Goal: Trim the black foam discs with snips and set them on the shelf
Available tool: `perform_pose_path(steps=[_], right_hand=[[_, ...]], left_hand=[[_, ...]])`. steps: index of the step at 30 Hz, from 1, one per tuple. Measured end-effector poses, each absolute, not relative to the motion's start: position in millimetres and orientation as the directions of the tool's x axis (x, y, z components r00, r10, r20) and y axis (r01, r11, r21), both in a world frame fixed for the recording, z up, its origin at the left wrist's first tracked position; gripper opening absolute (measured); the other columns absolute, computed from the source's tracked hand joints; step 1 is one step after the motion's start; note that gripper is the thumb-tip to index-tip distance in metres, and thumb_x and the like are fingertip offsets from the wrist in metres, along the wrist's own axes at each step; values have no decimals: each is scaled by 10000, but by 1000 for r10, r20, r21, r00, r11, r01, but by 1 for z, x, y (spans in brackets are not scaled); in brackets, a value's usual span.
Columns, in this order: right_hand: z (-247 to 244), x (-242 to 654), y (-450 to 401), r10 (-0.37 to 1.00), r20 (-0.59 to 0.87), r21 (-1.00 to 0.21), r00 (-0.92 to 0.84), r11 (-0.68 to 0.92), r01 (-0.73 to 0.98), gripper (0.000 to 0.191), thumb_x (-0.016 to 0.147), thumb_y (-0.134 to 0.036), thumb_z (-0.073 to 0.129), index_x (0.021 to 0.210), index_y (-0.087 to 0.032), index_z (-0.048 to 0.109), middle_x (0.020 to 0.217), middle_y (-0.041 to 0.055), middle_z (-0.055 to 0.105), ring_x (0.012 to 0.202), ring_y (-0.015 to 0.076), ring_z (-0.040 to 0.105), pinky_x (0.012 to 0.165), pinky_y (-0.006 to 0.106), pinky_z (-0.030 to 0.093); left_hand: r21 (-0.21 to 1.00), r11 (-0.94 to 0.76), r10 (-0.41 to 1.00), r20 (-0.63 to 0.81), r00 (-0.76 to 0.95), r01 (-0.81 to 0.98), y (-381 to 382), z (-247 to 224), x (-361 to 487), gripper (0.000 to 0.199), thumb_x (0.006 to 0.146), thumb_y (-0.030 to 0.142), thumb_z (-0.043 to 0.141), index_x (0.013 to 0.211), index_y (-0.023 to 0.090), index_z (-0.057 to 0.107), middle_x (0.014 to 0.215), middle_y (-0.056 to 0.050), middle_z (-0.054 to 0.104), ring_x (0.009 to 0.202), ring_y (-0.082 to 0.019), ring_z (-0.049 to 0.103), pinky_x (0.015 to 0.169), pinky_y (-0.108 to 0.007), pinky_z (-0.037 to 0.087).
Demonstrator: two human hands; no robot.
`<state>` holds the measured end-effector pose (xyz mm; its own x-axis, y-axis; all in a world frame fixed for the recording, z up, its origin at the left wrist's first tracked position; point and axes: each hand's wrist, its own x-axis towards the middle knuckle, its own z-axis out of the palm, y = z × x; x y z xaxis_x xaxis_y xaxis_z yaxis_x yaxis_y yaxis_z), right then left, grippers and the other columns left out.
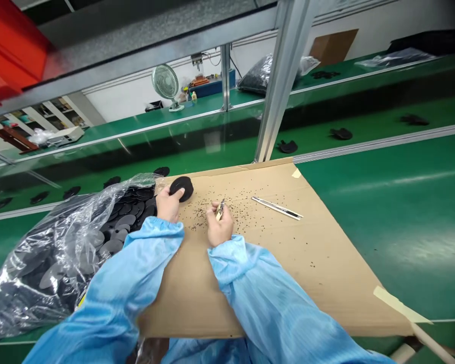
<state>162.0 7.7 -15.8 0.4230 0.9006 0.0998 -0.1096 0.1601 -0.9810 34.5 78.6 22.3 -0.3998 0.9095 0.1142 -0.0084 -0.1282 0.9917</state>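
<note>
My left hand [169, 205] is closed on a black round disc [182, 188], thumb on its face, over the far left of a cardboard sheet [197, 293]. To its right, my right hand [219, 225] is closed around a small pale-handled tool with a dark metal tip [220, 208]; the fingers hide much of it, so its exact kind cannot be made out. Small black bits [200, 212] lie scattered around both hands. A slim, light-coloured cutter-like tool [276, 208] rests on the cardboard, right of my right hand.
A clear plastic bag [60, 232] full of black discs lies open at the left. Behind the cardboard runs a green conveyor belt [212, 146] carrying several black pieces. A metal post [284, 76] rises at the back. Tape [400, 305] holds the near right corner.
</note>
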Motion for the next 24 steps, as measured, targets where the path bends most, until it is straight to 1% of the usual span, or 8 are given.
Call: perform_pose_path(steps=[2,4,6,8,11,15,20,24], right_hand=[[-15,161,8,905,76,-984,419,137,-117,275,737,-379,565,932,-186,570,799,33,639,725,172,600,747,323,494],[-15,160,9,908,63,-986,414,121,-116,275,734,-382,563,931,-191,575,805,34,642,749,180,603,770,331,488],[-14,161,10,907,50,-987,418,108,-117,261,729,-378,557,916,-196,576,802,34,642,758,185,604,776,334,484],[-14,163,12,905,40,-987,425,102,-125,245,730,-374,549,901,-200,573,795,35,639,754,189,604,768,334,485],[-13,166,12,901,35,-984,432,106,-141,226,738,-377,544,885,-207,568,782,34,637,741,192,602,749,334,487],[-12,167,12,907,97,-974,411,170,-147,232,749,-359,539,910,-195,572,805,46,636,768,195,603,773,339,484],[-8,171,13,888,127,-960,443,222,-171,235,759,-344,526,940,-194,544,821,41,611,751,172,590,742,312,492],[3,186,23,827,81,-958,556,219,-187,263,771,-361,506,970,-191,514,826,40,591,731,159,580,715,300,492]], left_hand=[[937,-164,878,282,-388,308,114,31,37,299,660,133,672,958,160,690,975,-67,682,975,-223,614,964,-393,434],[794,-206,857,429,-287,571,146,38,42,329,687,111,633,1009,149,689,1070,-102,651,1085,-248,562,1022,-390,379],[679,-234,861,477,-177,696,170,41,52,389,681,83,623,1065,122,669,1175,-139,596,1141,-259,524,1048,-380,348],[658,-232,881,454,-131,716,182,39,66,451,671,75,625,1120,110,636,1239,-157,549,1113,-257,536,1025,-377,370],[752,-188,909,376,-178,632,176,33,90,431,680,106,628,1111,127,620,1186,-138,571,983,-218,583,948,-366,425],[953,-104,943,186,-274,286,132,31,108,334,695,165,631,1027,138,607,1041,-92,618,840,-149,590,794,-292,476],[997,1,958,-24,-287,-79,43,25,108,359,630,223,710,963,162,590,940,-36,608,682,-95,550,596,-216,440],[999,33,951,-38,-305,-24,-10,-3,108,324,675,287,707,958,181,590,828,-24,603,671,-122,563,604,-238,453]])
